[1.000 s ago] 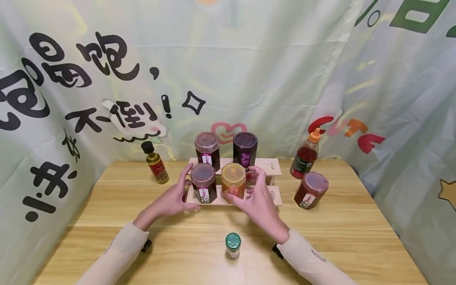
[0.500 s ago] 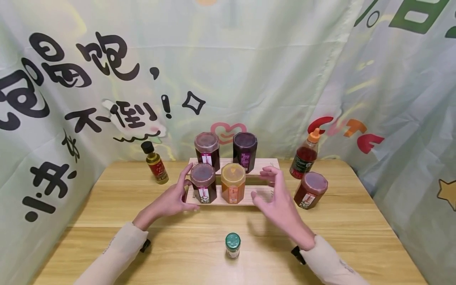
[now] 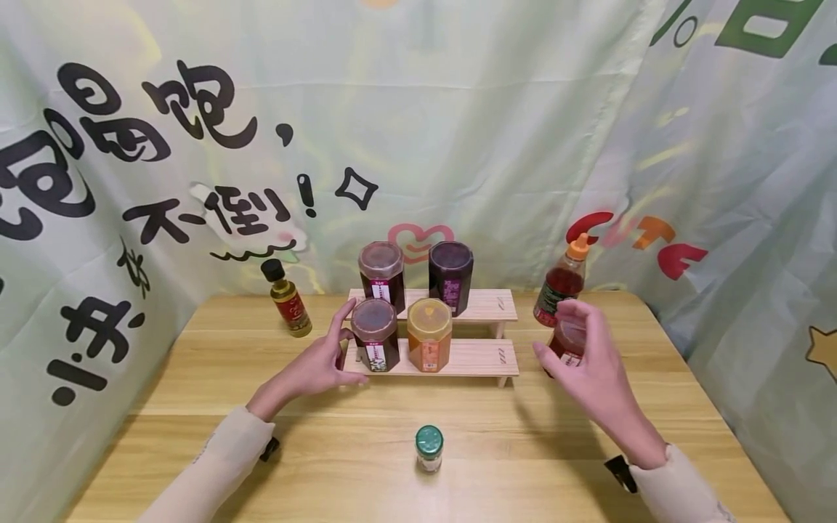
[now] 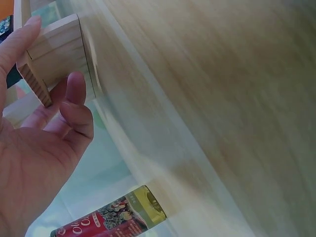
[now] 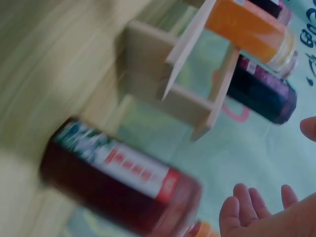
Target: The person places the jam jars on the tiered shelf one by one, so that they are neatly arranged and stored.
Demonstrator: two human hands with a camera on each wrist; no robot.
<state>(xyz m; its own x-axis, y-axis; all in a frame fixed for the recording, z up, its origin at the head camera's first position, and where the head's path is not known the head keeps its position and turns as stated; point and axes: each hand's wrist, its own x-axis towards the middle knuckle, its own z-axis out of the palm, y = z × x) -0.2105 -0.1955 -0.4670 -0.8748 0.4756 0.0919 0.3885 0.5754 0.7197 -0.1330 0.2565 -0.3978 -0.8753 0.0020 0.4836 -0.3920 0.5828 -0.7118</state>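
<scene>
Since the earlier frames, the right hand (image 3: 591, 363) has been carried away from the orange jar (image 3: 429, 334) and across to the right, where it is now held just in front of the dark red jar (image 3: 567, 338) standing on the tabletop (image 3: 366, 465) to the right of the wooden step shelf (image 3: 477, 357). Its fingers are spread and loosely bent, with nothing gripped; whether the jar is yet touched cannot be told, since the hand hides most of it. In the right wrist view the jar is seen blurred, with the fingertips (image 5: 242, 207) apart from it.

The left hand (image 3: 314, 367) has stayed at the left end of the shelf, its thumb against the end of the lower board and its fingers relaxed beside the dark jar (image 3: 374, 334) on the lower step; nothing is clasped.

On the lower step the dark jar and the orange jar stand upright side by side. On the upper step a brown-lidded jar (image 3: 382, 272) and a purple jar (image 3: 450, 267) are set. Behind the right hand a red sauce bottle with an orange cap (image 3: 561, 283) stands near the curtain. A small oil bottle (image 3: 286, 299) stands well to the left of the shelf, and a small green-lidded jar (image 3: 429, 449) stands alone near the front edge.
</scene>
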